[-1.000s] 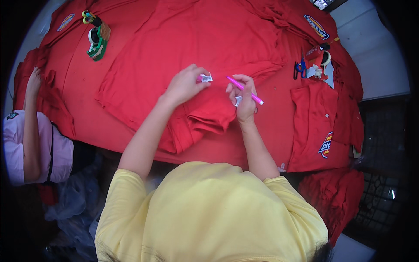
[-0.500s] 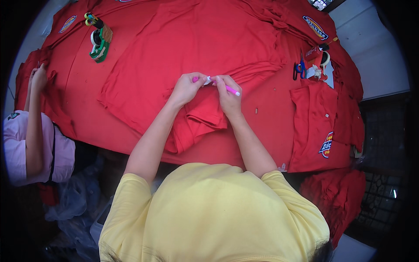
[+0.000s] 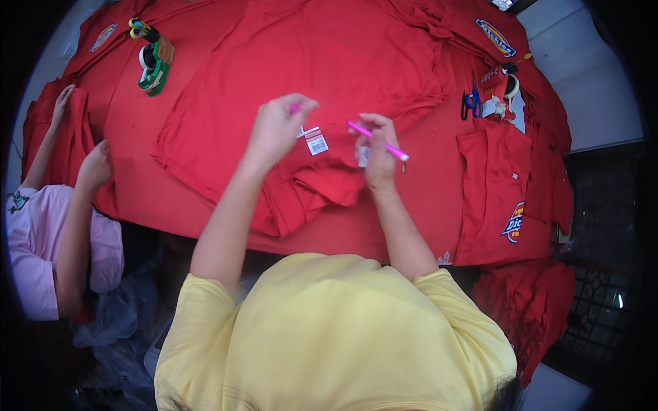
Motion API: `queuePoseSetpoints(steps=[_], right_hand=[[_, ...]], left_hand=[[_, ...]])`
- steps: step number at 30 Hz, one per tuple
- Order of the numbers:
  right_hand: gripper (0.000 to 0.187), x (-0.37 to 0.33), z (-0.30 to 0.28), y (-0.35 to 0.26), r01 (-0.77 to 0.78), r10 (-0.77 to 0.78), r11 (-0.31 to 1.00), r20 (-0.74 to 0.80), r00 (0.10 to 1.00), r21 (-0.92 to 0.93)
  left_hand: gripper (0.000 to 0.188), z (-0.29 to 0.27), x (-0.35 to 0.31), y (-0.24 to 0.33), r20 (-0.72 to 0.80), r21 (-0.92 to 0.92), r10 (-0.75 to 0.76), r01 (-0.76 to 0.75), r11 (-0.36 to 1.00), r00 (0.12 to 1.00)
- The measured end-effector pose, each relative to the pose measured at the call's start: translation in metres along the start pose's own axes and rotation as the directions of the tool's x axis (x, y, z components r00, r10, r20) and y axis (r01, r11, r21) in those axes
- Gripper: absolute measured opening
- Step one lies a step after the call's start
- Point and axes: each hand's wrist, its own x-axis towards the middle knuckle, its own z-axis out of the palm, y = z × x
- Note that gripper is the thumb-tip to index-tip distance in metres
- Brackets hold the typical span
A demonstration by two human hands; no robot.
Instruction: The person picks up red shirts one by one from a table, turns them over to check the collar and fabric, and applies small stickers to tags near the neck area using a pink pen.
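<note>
A pink marker (image 3: pixel 395 150) lies between the fingers of my right hand (image 3: pixel 380 164), its white end pointing lower right. A small white piece (image 3: pixel 363 156), perhaps a tag, also shows at that hand's fingers. My left hand (image 3: pixel 274 130) pinches a small pink piece (image 3: pixel 295 108) that looks like the marker's cap. A white and red tag with a barcode (image 3: pixel 316 141) shows just right of my left hand, over a red garment (image 3: pixel 274 75). The garment is spread on the table in front of me, with its near part bunched in folds below my hands.
A green tape dispenser (image 3: pixel 154 72) stands far left, with yellow-handled scissors (image 3: pixel 140 29) behind it. Blue scissors (image 3: pixel 473 101) and a tape roll (image 3: pixel 512 86) lie at right, beyond a folded red garment (image 3: pixel 490 178). At left, a co-worker in pink (image 3: pixel 48 233) handles red cloth.
My hands have moved apart, the left one up and left, the right one slightly right. The barcode tag has come into view between them. The co-worker's hands have separated.
</note>
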Motion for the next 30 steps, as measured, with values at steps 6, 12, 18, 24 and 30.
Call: queuePoseSetpoints(steps=[6, 12, 18, 24, 30], right_hand=[[0.048, 0.009, -0.067, -0.024, -0.263, 0.053, 0.823, 0.392, 0.918, 0.503], [0.017, 0.003, -0.006, -0.016, -0.306, 0.335, 0.939, 0.223, 0.915, -0.154], [0.013, -0.013, 0.017, -0.009, -0.126, 0.159, 0.947, 0.092, 0.983, -0.295], [0.01, -0.013, 0.022, -0.004, -0.035, 0.056, 0.946, 0.054, 0.997, -0.322], [0.011, -0.013, 0.012, 0.004, -0.14, 0.142, 0.984, 0.005, 0.99, -0.105]], left_hand=[[0.028, 0.013, -0.006, -0.04, 0.215, 0.361, 0.225, -0.291, 0.886, 0.95], [0.023, 0.033, -0.013, -0.071, 0.115, 0.251, 0.312, -0.332, 0.909, 0.943], [0.019, 0.029, -0.019, -0.066, 0.05, 0.139, 0.145, -0.151, 0.979, 0.988], [0.021, 0.027, -0.018, -0.058, 0.169, 0.004, 0.014, -0.015, 1.0, 0.986], [0.021, 0.028, -0.023, -0.051, 0.046, 0.086, 0.199, -0.202, 0.976, 0.979]])
